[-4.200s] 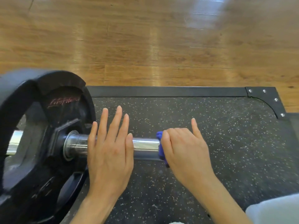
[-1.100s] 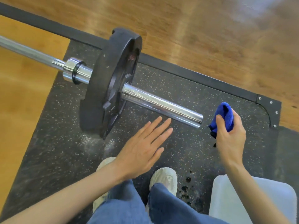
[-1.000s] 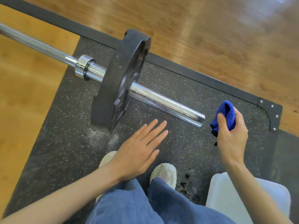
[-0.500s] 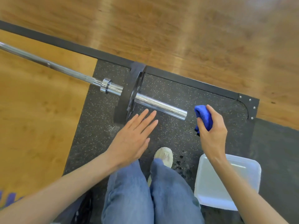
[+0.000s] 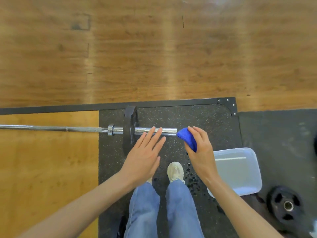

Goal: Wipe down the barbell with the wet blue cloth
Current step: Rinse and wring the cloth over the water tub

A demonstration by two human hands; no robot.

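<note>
- Speckled black rubber mat (image 5: 214, 121) lies under everything, with wood floor (image 5: 154, 57) beyond it.
- Jeans (image 5: 145, 212) hide most of one shoe; the other shoe (image 5: 175, 171) shows.
- White tub (image 5: 238, 170) sits partly behind the right forearm.
- Left hand (image 5: 142, 158) hovers flat, fingers straight, holding nothing.
- Right hand (image 5: 200, 148) pinches the bunched blue cloth (image 5: 187, 139) at the barbell (image 5: 154, 130) sleeve's end; contact unclear.
- Bar runs off the left edge.
- Loose weight plate (image 5: 285, 205) lies blurred at lower right.

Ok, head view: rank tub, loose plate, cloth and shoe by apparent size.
1. Tub
2. Loose plate
3. Cloth and shoe: look alike; the cloth is nearer the camera and partly hidden in the right hand, so unranked.
</note>
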